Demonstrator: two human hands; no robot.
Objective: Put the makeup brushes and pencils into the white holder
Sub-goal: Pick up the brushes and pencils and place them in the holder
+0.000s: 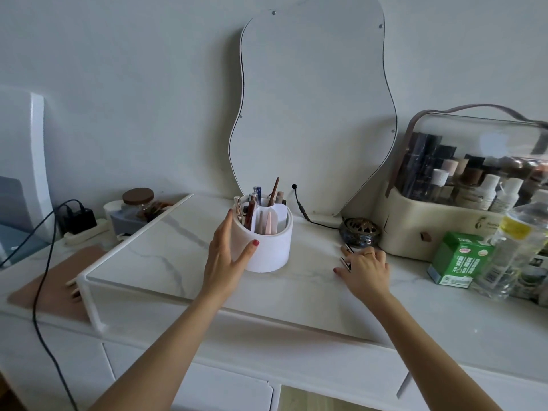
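The white round holder [267, 247] stands on the marble top in the middle, with several brushes and pencils [252, 209] upright in its compartments. My left hand [226, 256] holds the holder's left side, thumb across the front wall and fingers round the far left. To the right, my right hand [366, 269] lies low on the marble with its fingers curled over a slim dark makeup pencil [345, 263] with a silver part. Only short bits of the pencil show between the fingers.
A wavy mirror [314, 114] leans on the wall behind, with a black cable [301, 207] beside it. A bronze burner [359, 232], a cream cosmetics case [444, 232], a green box [455, 259] and a clear bottle [513, 256] crowd the right. A jar [138, 203] and a charger [78, 218] sit left.
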